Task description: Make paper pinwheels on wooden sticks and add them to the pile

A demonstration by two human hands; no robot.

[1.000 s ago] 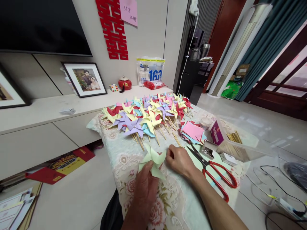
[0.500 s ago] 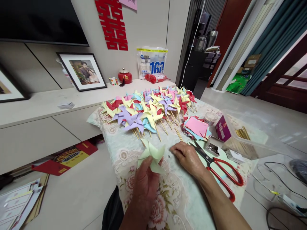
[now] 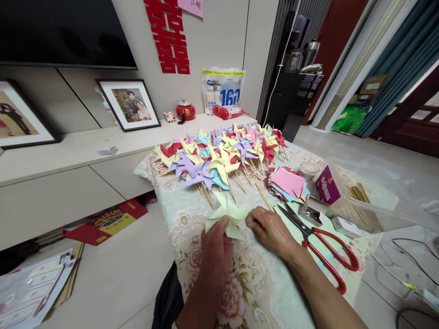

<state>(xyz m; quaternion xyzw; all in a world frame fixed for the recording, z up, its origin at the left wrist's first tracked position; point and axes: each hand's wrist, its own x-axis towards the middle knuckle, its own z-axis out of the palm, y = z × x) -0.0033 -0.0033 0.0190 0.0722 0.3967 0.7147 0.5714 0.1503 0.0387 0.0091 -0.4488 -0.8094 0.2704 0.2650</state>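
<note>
My left hand (image 3: 214, 256) is closed on a pale green paper pinwheel (image 3: 227, 214), holding it above the floral tablecloth (image 3: 247, 283). My right hand (image 3: 270, 230) rests on the cloth just right of the pinwheel, its fingers pinched together at the pinwheel's edge; what they hold is too small to make out. Red-handled scissors (image 3: 320, 244) lie open right beside my right hand. A heap of finished pinwheels on sticks (image 3: 219, 153) in yellow, purple, red, pink and blue covers the far half of the table.
A stack of pink and red paper squares (image 3: 288, 183) lies right of the heap. A clear plastic box with wooden sticks (image 3: 356, 196) stands at the right edge, by a small purple box (image 3: 324, 185). A low white cabinet (image 3: 68, 155) with framed photos runs along the left.
My right hand drew away from the pinwheel to the right, then came back to its edge. The left hand kept hold of the pinwheel. The view shifted slightly.
</note>
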